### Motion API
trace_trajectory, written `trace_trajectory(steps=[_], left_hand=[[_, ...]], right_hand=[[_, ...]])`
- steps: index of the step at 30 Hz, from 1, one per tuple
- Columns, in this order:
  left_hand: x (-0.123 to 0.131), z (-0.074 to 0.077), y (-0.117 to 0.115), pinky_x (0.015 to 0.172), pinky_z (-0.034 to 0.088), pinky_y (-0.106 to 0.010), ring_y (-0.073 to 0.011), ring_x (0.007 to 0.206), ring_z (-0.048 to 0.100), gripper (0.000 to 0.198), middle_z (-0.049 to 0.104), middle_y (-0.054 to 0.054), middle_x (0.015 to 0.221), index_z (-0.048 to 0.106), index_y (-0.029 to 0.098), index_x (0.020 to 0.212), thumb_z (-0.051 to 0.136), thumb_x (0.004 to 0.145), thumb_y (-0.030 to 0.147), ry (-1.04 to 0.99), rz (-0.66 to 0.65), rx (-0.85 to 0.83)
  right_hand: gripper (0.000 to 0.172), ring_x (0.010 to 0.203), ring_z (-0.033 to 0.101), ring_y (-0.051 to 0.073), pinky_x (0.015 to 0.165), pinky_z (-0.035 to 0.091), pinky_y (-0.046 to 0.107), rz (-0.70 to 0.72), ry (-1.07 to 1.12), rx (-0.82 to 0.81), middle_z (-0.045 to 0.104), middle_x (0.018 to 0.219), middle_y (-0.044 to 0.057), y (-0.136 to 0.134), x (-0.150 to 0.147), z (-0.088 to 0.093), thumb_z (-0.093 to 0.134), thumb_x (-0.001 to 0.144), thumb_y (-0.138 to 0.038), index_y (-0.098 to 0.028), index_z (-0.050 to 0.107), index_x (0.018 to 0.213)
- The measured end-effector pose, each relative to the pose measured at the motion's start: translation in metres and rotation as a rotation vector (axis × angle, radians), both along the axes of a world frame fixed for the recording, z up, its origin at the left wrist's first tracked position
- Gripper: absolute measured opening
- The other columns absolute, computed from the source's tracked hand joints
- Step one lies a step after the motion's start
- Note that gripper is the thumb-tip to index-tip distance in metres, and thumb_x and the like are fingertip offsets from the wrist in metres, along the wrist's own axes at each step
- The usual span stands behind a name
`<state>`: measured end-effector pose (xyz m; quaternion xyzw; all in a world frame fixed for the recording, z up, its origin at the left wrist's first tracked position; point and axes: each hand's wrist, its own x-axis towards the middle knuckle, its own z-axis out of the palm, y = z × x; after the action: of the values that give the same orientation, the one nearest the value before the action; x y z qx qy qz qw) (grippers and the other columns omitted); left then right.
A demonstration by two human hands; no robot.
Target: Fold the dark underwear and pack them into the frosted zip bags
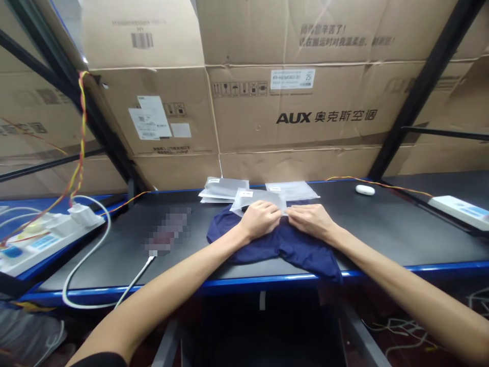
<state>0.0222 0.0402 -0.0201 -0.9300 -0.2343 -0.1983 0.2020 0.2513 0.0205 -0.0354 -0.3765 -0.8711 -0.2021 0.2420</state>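
A dark blue garment (282,247) lies bunched on the black table (382,229), one end hanging over the front edge. My left hand (260,218) and my right hand (311,219) rest on it side by side, fingers curled closed on the near edge of a translucent plastic bag (255,198) with a white label. What exactly the fingertips pinch is partly hidden. Behind it lie more flat plastic bags (223,188) in a small stack, and another flat bag (292,190) to the right.
Stacked cardboard boxes (290,112) wall off the back. A white power strip (49,234) with plugs and a white cable (91,265) sits at left. A small white case (364,189) and another power strip (460,211) lie at right. Black frame struts cross both sides.
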Motion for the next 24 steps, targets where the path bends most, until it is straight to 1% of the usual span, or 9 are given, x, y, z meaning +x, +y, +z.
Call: trace_trajectory(steps=[3,6,9,13,16,19,22,24], left_hand=[[-0.009,0.004,0.002,0.082,0.047,-0.034,-0.0219,0.095,0.064,0.02,0.07,-0.006,0.099,0.066,0.018,0.089,0.048,0.097,0.022,0.006,0.011,0.034],[-0.019,0.01,0.001,0.082,0.047,-0.033,-0.0208,0.094,0.063,0.018,0.069,-0.006,0.099,0.066,0.019,0.089,0.049,0.096,0.021,0.012,0.009,0.032],[-0.03,0.014,0.0,0.082,0.048,-0.033,-0.0202,0.092,0.064,0.017,0.069,-0.006,0.097,0.066,0.019,0.087,0.05,0.094,0.019,0.005,-0.005,0.015],[-0.052,0.016,-0.002,0.079,0.047,-0.032,-0.0207,0.093,0.064,0.018,0.069,-0.007,0.099,0.065,0.019,0.085,0.049,0.093,0.016,-0.015,0.024,-0.016],[-0.07,0.017,-0.004,0.077,0.047,-0.032,-0.0218,0.093,0.063,0.016,0.069,-0.007,0.097,0.063,0.019,0.085,0.048,0.089,0.013,0.023,0.076,-0.013],[-0.084,0.019,-0.007,0.073,0.047,-0.032,-0.0224,0.088,0.063,0.013,0.067,-0.008,0.09,0.061,0.018,0.082,0.05,0.081,0.011,0.049,0.168,0.018],[-0.09,0.022,-0.009,0.068,0.046,-0.032,-0.023,0.081,0.061,0.01,0.064,-0.008,0.083,0.058,0.019,0.077,0.051,0.074,0.011,0.037,0.267,0.016],[-0.088,0.024,-0.011,0.067,0.047,-0.034,-0.0245,0.08,0.061,0.011,0.064,-0.009,0.083,0.057,0.019,0.076,0.052,0.071,0.012,0.027,0.311,0.0]], right_hand=[[0.024,0.086,0.074,0.02,0.078,0.056,0.028,-0.019,-0.036,0.029,0.078,0.099,0.006,-0.001,0.005,0.002,0.05,0.094,-0.021,-0.021,0.074,0.098],[0.025,0.086,0.074,0.02,0.076,0.057,0.028,-0.031,-0.042,0.042,0.078,0.1,0.006,-0.002,0.01,0.004,0.048,0.094,-0.021,-0.021,0.074,0.097],[0.025,0.089,0.074,0.022,0.078,0.057,0.03,-0.006,-0.013,0.044,0.078,0.1,0.006,-0.002,0.013,0.004,0.049,0.094,-0.022,-0.021,0.074,0.096],[0.024,0.09,0.074,0.021,0.08,0.058,0.03,0.038,0.002,0.045,0.078,0.1,0.006,-0.003,0.016,0.003,0.049,0.094,-0.021,-0.022,0.073,0.095],[0.023,0.086,0.074,0.02,0.078,0.058,0.029,0.053,-0.017,0.061,0.078,0.101,0.005,-0.003,0.019,0.002,0.05,0.094,-0.02,-0.022,0.073,0.092],[0.024,0.088,0.075,0.02,0.079,0.058,0.029,0.063,-0.019,0.081,0.078,0.101,0.005,-0.003,0.021,0.002,0.049,0.094,-0.019,-0.02,0.072,0.091],[0.024,0.089,0.074,0.02,0.079,0.058,0.029,0.072,-0.01,0.067,0.078,0.101,0.005,-0.003,0.021,0.002,0.049,0.094,-0.019,-0.021,0.072,0.091],[0.023,0.089,0.075,0.02,0.078,0.058,0.029,0.08,-0.007,0.051,0.078,0.102,0.005,-0.003,0.022,0.002,0.05,0.094,-0.02,-0.021,0.073,0.093]])
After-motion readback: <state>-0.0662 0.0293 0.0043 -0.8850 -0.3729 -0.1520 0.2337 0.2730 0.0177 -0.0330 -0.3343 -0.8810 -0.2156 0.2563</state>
